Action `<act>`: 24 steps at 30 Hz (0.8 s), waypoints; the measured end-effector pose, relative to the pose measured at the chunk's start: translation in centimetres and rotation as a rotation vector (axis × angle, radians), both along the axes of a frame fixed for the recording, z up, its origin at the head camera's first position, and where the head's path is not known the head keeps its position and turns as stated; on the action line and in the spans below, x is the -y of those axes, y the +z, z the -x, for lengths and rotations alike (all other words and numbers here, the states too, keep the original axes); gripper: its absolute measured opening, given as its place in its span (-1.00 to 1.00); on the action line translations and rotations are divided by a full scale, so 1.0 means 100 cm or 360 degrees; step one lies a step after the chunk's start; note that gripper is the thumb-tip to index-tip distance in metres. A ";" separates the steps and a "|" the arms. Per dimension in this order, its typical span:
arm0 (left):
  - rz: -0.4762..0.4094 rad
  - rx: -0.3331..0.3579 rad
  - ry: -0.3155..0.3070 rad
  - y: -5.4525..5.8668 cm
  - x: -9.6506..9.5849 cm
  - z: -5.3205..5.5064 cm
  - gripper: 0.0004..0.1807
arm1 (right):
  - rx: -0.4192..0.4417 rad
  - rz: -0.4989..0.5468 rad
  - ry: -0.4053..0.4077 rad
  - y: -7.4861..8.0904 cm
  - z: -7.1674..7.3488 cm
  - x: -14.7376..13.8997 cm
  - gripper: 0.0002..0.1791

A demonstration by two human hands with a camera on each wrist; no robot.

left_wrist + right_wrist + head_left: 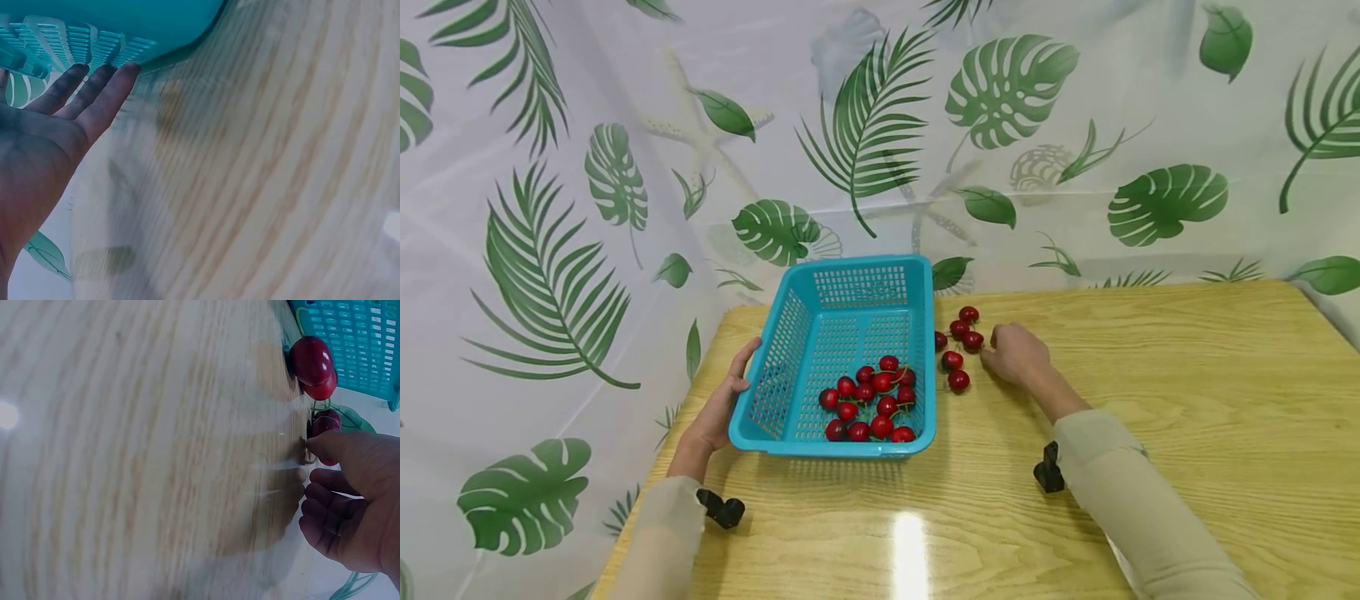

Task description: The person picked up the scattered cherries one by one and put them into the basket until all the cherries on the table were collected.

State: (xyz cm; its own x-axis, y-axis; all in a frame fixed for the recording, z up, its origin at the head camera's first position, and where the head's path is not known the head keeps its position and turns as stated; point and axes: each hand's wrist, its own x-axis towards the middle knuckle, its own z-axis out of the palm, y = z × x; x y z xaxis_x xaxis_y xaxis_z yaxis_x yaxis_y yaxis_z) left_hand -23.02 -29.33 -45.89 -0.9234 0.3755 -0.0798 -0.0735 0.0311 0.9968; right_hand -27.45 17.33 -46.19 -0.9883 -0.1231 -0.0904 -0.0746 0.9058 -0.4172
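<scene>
A turquoise plastic basket (837,448) with slotted walls holds several red cherries (864,392), heaped toward its near right corner. My left hand (718,412) rests on the basket's left side; in the left wrist view its fingers (100,100) reach out straight against the slotted wall. Right of the basket, several loose cherries (958,381) lie on the table. Beside them is my right hand (1018,357), low over the wood with curled fingers. In the right wrist view the thumb tip overlaps a dark red cherry (325,422); I cannot tell whether its stem is pinched.
The wooden table (1150,375) extends far to the right. Behind it and along its left side hangs a white sheet (887,125) printed with green leaves. A small black device (1049,468) sits at the right wrist, and another black device (721,508) at the left.
</scene>
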 end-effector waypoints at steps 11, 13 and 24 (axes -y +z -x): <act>0.0034 0.0016 0.0017 0.004 0.003 -0.002 -0.12 | -0.0037 -0.0028 -0.0024 -0.006 0.001 0.004 -0.64; 0.0053 0.0005 0.0025 0.005 0.003 -0.003 -0.12 | -0.0040 -0.0030 -0.0026 -0.007 0.002 0.005 -0.64; 0.0238 -0.0162 0.0082 0.005 -0.003 -0.003 -0.18 | -0.0150 -0.0046 0.0003 -0.013 0.004 0.006 -0.77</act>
